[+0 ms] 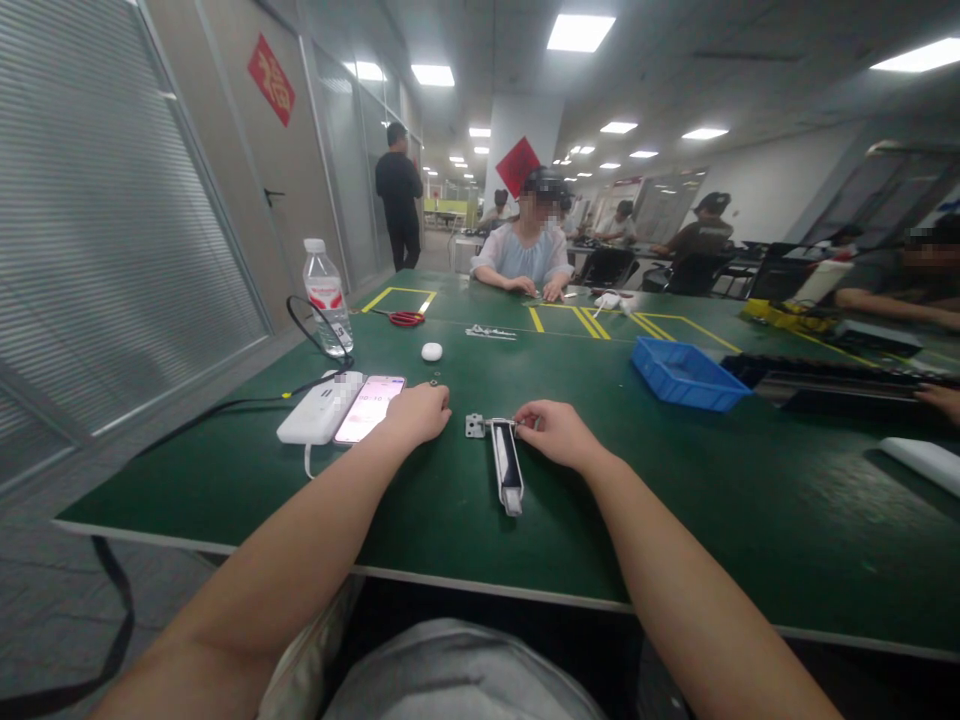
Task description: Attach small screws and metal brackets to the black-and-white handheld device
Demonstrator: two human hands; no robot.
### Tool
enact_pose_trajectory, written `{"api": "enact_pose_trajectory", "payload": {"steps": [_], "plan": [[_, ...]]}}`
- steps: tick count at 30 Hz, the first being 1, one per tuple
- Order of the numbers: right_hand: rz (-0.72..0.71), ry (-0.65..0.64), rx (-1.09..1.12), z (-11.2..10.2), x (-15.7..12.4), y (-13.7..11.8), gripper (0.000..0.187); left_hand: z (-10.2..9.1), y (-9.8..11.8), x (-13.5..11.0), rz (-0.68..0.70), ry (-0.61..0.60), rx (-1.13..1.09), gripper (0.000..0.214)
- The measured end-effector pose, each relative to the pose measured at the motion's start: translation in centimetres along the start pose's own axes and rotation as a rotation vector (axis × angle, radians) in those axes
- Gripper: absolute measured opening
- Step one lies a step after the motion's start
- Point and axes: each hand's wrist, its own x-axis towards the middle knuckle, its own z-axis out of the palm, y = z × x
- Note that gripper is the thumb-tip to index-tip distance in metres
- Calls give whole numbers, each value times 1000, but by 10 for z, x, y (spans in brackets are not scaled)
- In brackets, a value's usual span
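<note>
A narrow white-and-black part [507, 468] lies lengthwise on the table in front of me, with a metal crosspiece at its far end. To the left of that crosspiece sits a small metal plate with holes [475, 426]. My right hand [559, 432] pinches the right end of the crosspiece with thumb and fingertips. Beside the phone, my left hand [420, 412] rests low over the table, fingers curled; whatever they hold, if anything, is hidden. Tiny ring-like pieces [435, 379] lie just beyond its knuckles.
On the left are a lit phone [373, 405], a white power bank [319, 408] with cables and a water bottle [327, 300]. A white case [431, 352] and red scissors [406, 319] lie farther back. A blue bin [686, 375] stands right. Another person sits opposite.
</note>
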Motion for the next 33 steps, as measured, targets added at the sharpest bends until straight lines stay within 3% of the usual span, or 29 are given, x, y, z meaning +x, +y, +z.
{"api": "enact_pose_trajectory", "payload": {"steps": [21,33], "plan": [[-9,4,1,1,1,1,17,12,4,8,230,64,-118,18],[-16,5,7,2,1,1,16,17,3,9,209,40,-137,19]]}}
